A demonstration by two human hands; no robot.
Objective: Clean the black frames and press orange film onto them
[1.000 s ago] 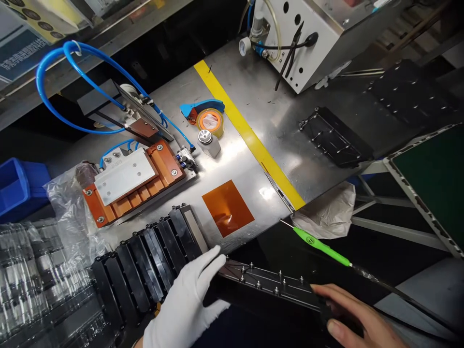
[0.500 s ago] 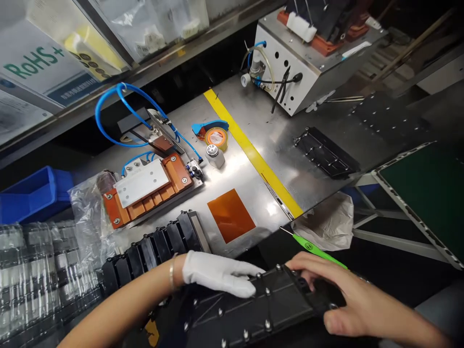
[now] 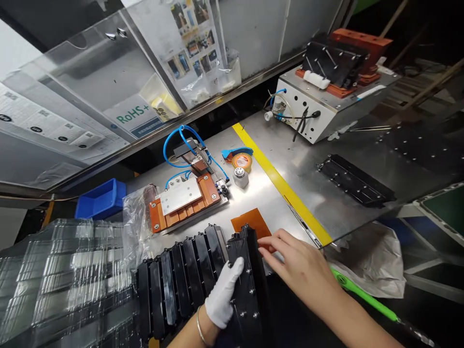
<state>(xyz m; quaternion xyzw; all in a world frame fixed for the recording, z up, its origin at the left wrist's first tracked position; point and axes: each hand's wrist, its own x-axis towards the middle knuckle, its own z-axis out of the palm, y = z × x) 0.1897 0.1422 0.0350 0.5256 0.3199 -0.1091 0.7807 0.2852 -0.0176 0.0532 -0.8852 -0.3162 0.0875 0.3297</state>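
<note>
My left hand [image 3: 225, 293], in a white glove with a bracelet at the wrist, grips a long black plastic housing [image 3: 250, 285] studded with metal pins. Its thumb lies across the near face; the other fingers are hidden behind. The housing stands tilted up at the right end of a row of similar black housings [image 3: 184, 275]. My bare right hand [image 3: 295, 256] reaches in from the right, fingers stretched out and a little apart. Its fingertips are at the housing's upper right side; whether they touch it I cannot tell. Behind them lies an amber square sheet [image 3: 253, 220], partly covered.
An orange fixture [image 3: 208, 191] with blue air tubes, a tape dispenser [image 3: 242, 160] and a metal-capped bottle [image 3: 240, 178] stand on the steel bench. Clear plastic trays [image 3: 65, 275] fill the left. A green-handled tool [image 3: 366, 295] hangs at right. Another black housing [image 3: 355, 181] lies beyond the yellow tape [image 3: 282, 183].
The black housing has turned from lying across to standing upright beside the row. My right hand has left its end and moved to the upper side. The view has swung up and left.
</note>
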